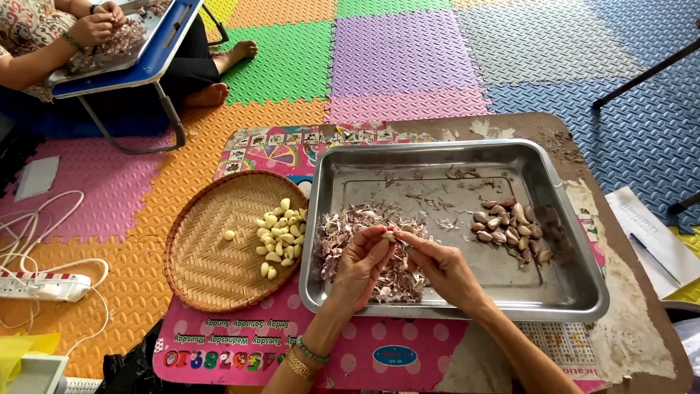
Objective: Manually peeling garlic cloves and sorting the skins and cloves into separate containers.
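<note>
My left hand (362, 264) and my right hand (442, 267) meet over the steel tray (576, 241), both pinching one small garlic clove (389, 236) between the fingertips. Beneath the hands lies a heap of purplish garlic skins (343, 226). A cluster of unpeeled cloves (508, 222) sits in the tray's right part. Left of the tray a round woven basket (204, 255) holds several peeled pale cloves (281, 237).
The tray and basket rest on a low table with a pink printed mat (248, 343). Another person (44, 36) sits at the top left, working at a blue folding table (157, 62). A white power strip (44, 286) with cables lies on the foam floor tiles. Paper and pen (652, 244) are at the right.
</note>
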